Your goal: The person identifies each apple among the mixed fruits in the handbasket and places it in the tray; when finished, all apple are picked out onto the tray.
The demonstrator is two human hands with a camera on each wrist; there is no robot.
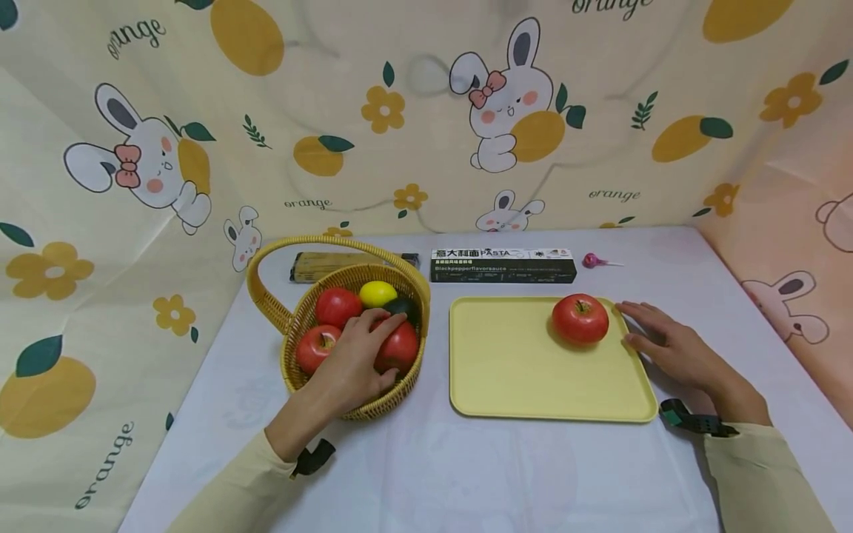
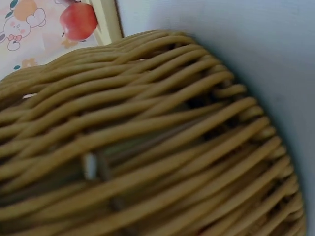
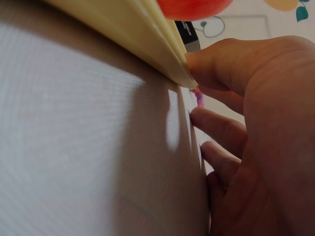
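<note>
In the head view, my left hand (image 1: pixel 360 359) reaches into a wicker basket (image 1: pixel 286 370) and grips a red apple (image 1: pixel 403 348), thumb on the near side and fingers over the top. Beside it in the basket lie other red apples (image 1: pixel 338 306), a yellow lemon (image 1: pixel 378 294) and a dark green fruit (image 1: pixel 403 307), partly covered. The left wrist view is filled by the basket's weave (image 2: pixel 147 113). At the right edge of a yellow tray (image 1: pixel 506 370), my right hand (image 1: pixel 680 352) rests with loosely extended fingers, thumb at the rim. Another red apple (image 1: pixel 580 319) sits on the tray.
Behind the tray lies a black-and-white pasta box (image 1: pixel 503 266), with a pink lollipop (image 1: pixel 591 260) to its right. A yellowish package (image 1: pixel 320 265) is partly hidden behind the basket, whose tall handle (image 1: pixel 266 296) arches up. A printed cloth backdrop (image 1: pixel 413 89) closes off the back.
</note>
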